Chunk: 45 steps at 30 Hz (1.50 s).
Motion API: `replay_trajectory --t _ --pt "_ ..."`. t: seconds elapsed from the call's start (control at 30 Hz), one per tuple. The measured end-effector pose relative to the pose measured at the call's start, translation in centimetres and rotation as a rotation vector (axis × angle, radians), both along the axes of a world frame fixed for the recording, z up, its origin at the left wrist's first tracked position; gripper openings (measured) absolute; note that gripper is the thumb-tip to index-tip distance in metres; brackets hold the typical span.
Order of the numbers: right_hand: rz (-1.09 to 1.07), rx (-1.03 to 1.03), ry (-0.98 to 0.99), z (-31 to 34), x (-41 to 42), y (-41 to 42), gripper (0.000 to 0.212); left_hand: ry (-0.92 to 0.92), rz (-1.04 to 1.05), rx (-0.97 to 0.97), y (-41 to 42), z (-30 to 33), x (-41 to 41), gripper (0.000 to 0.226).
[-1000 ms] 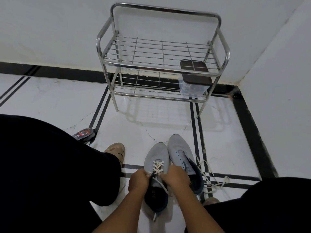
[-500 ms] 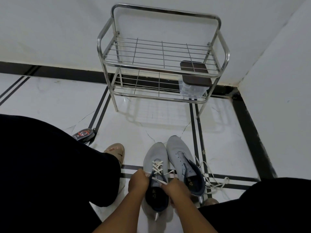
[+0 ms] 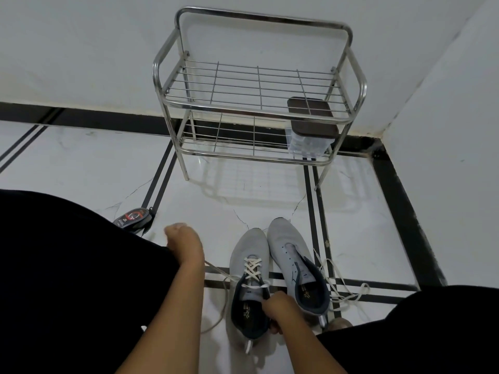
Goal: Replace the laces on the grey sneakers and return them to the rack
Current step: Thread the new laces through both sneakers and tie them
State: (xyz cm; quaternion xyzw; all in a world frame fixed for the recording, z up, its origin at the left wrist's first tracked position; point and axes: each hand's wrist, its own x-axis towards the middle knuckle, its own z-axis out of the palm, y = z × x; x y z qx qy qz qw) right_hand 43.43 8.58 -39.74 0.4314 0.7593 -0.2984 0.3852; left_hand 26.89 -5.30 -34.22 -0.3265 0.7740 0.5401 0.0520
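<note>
From the head camera we look down at a white floor (image 3: pixel 81 163) with black lines. Two grey sneakers lie side by side on it, toes pointing at the rack, near the bottom edge of the floor we can see.

The left sneaker (image 3: pixel 249 255) has a white lace (image 3: pixel 252 268) crossed through its lower holes. One end of that lace runs out to the left, across the black lines, up to our left hand (image 3: pixel 186 244). The left hand is held up over the floor to the left of the shoes, above our dark trouser leg (image 3: pixel 67 279). Its fingers are curled in tight and the lace comes out from under it, so it seems to pinch the lace end. We cannot see the fingertips.

Our right hand (image 3: pixel 278 309) sits on the left sneaker, at the dark blue opening. Its fingers are curled and grip the shoe's edge by the tongue.

The right sneaker (image 3: pixel 290 252) has bare lace holes. A loose lace (image 3: pixel 343 290) lies in loops on the floor just to its right.

The metal rack (image 3: pixel 259 109) stands against the wall in the far corner. A clear box with a brown lid (image 3: pixel 310 128) sits at the right end of its lower shelf. A small dark case (image 3: pixel 132 217) lies on the floor at the left, beside our knee.
</note>
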Motion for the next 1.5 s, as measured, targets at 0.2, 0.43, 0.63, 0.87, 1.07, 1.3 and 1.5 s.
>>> replay_trajectory --t 0.2,0.43,0.63,0.87,1.07,1.3,1.5 --pt "0.078 0.137 0.219 0.0 -0.9 0.2 0.039 -0.299 -1.013 -0.461 1.9 -4.4 6.7 0.031" --pt "0.099 0.207 0.272 -0.6 -0.9 0.4 0.033 -0.418 -0.681 -0.287 0.9 -5.6 8.4 0.03" --pt "0.086 0.145 0.258 -1.0 -1.2 -0.4 0.033 -0.613 -0.576 -0.298 -0.5 -6.7 8.6 0.041" --pt "0.147 0.118 0.266 -0.9 -1.2 0.2 0.037 -0.342 -0.836 -0.597 0.3 -6.1 8.6 0.04" --pt "0.183 0.091 0.272 -0.7 -1.1 0.3 0.04 -0.26 -1.045 -0.699 1.8 -6.7 8.2 0.035" --pt "0.224 0.042 0.321 1.2 -2.3 0.7 0.032 -0.331 -0.567 0.15 3.3 -1.5 4.8 0.011" --pt "-0.24 -0.237 0.726 5.1 -4.9 0.8 0.007 -0.181 -0.625 0.475 4.0 2.2 3.8 0.014"
